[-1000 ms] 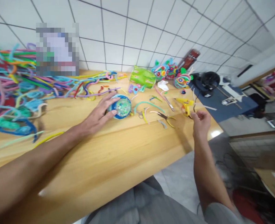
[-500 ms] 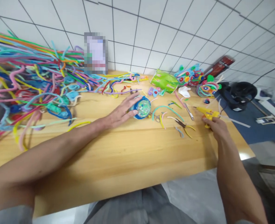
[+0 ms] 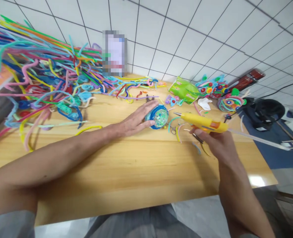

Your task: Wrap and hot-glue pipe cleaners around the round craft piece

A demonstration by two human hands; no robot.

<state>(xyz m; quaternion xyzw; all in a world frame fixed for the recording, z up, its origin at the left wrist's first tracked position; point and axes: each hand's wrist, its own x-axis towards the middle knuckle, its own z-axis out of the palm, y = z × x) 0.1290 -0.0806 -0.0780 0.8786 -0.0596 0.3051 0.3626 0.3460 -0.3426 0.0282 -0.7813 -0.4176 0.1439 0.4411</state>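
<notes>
My left hand (image 3: 138, 119) curves around the side of a small round container (image 3: 160, 118), thumb at the front and fingers behind. The container has a blue pipe-cleaner rim and a clear, green-white face turned to the right. In my right hand (image 3: 214, 140) is a yellow hot glue gun (image 3: 199, 121), raised over the table. Its metal nozzle points left at the container, a short gap away. A clear glue stick (image 3: 258, 138) sticks out of its back. Below the gun lie pliers (image 3: 206, 149), partly hidden, and short pipe-cleaner pieces (image 3: 178, 134).
A large heap of coloured pipe cleaners (image 3: 59, 82) fills the left. Along the wall stand a green packet (image 3: 183, 90), decorated pipe-cleaner figures (image 3: 232, 101), and a dark red flask (image 3: 248, 79). A black object (image 3: 267, 112) sits on blue cloth at right.
My right hand has lifted the glue gun off the table's right side and brought it left, toward the container. My left hand stays on the container. The view has shifted slightly.
</notes>
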